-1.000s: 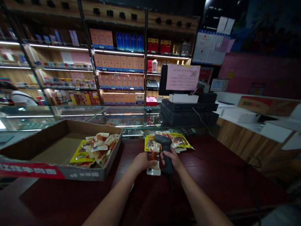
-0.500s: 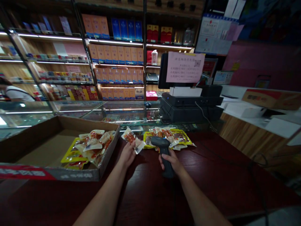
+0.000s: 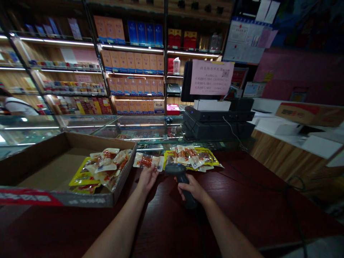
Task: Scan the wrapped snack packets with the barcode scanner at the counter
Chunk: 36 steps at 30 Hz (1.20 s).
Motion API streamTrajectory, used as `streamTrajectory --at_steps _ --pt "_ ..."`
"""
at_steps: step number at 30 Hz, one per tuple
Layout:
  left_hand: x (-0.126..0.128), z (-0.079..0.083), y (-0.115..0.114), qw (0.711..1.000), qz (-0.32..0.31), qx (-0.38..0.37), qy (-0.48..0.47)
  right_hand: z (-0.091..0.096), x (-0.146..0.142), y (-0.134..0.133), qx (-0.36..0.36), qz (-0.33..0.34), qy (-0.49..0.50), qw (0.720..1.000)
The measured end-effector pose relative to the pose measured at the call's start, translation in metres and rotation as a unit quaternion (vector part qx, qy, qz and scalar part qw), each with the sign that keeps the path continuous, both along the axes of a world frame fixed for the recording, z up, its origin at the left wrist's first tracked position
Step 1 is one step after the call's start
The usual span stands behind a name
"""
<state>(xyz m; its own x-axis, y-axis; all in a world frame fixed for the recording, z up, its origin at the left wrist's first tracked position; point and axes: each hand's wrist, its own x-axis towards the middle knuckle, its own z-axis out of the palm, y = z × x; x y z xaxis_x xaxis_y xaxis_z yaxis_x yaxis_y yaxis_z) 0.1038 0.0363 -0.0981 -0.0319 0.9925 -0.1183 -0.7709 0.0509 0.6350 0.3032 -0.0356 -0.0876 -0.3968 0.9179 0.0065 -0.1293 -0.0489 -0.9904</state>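
My left hand (image 3: 147,176) pinches a small clear snack packet (image 3: 148,161) with red-orange filling, held flat above the dark red counter (image 3: 242,200) beside the cardboard box. My right hand (image 3: 191,187) is wrapped round the grip of a black barcode scanner (image 3: 177,171), whose head points toward the packet. Just behind the scanner lies a pile of similar packets (image 3: 192,157) on yellow bags. More packets (image 3: 106,167) fill the right end of the open cardboard box (image 3: 48,163) to my left.
A black till with a screen and pink paper notice (image 3: 212,107) stands behind the counter on a glass display case (image 3: 113,130). Lit shelves of boxed goods (image 3: 134,71) line the back wall. A person (image 3: 16,105) is at far left. Scanner cable trails toward me.
My left hand carried the packet from under the scanner leftward and up toward the box, then turned it flat. My right hand with the scanner shifted slightly left. The camera tilted down a little.
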Motion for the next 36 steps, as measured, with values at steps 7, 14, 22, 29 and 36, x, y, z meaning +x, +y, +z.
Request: streamTrajectory --at_steps 7,14,22,29,36 --pt "0.0 -0.005 0.002 1.0 -0.011 0.012 0.002 -0.005 0.001 0.003 0.013 0.004 -0.01 1.0" --pt "0.0 -0.013 0.005 0.999 -0.032 0.036 -0.001 -0.01 0.003 0.004 0.009 -0.002 -0.019 1.0" --pt "0.001 -0.012 0.005 0.999 -0.025 0.037 -0.001 -0.01 0.003 0.004 0.012 -0.004 -0.021 1.0" --pt "-0.003 -0.01 0.002 0.999 -0.034 0.03 0.011 -0.009 0.004 0.006 0.005 -0.012 0.006 1.0" --pt "0.003 0.012 -0.011 0.996 -0.024 0.033 0.078 -0.012 0.007 0.009 0.001 -0.033 0.036 0.999"
